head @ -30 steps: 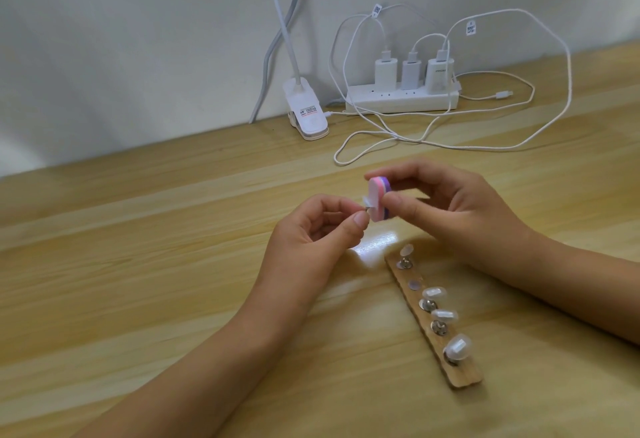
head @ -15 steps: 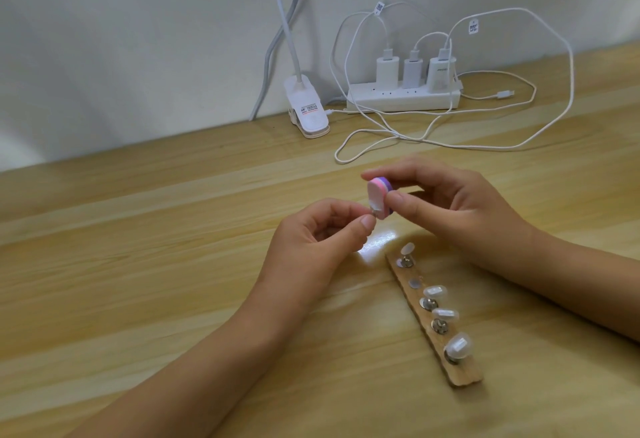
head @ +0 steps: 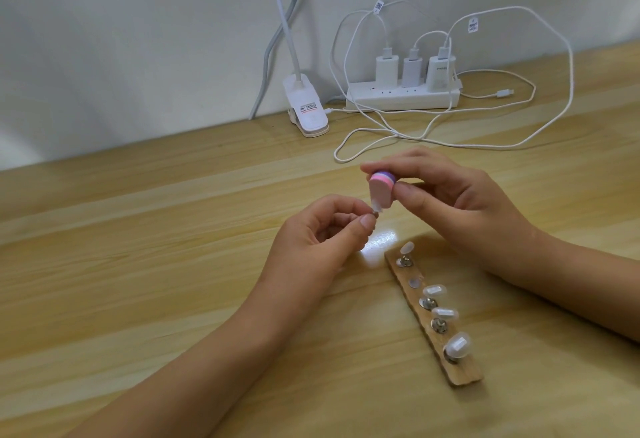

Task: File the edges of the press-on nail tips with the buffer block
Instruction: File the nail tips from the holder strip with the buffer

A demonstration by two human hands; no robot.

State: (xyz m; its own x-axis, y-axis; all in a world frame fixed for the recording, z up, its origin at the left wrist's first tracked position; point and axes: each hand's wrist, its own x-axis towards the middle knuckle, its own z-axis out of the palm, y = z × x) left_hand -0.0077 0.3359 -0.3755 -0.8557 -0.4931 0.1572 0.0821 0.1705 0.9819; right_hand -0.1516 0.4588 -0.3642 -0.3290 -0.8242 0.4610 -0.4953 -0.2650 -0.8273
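Observation:
My right hand [head: 453, 202] pinches a small pink-and-purple buffer block [head: 485, 188] between thumb and fingers, held upright above the table. Its lower edge touches a clear press-on nail tip [head: 480, 208] on a small metal stand, which my left hand [head: 313, 241] pinches between thumb and forefinger. To the lower right lies a wooden holder strip [head: 465, 373] carrying several more clear nail tips [head: 457, 345] on metal stands, with one bare magnet spot [head: 413, 282] near its far end.
A white power strip [head: 403, 98] with three chargers stands by the wall, its white cables [head: 519, 139] looping over the wooden table [head: 138, 264] behind my hands. A white lamp clamp [head: 306, 108] sits to the left of the strip.
The buffer block has shifted slightly against the nail tip, its lower edge now down on the tip. My left hand has turned the tip a little; both hands stay in place.

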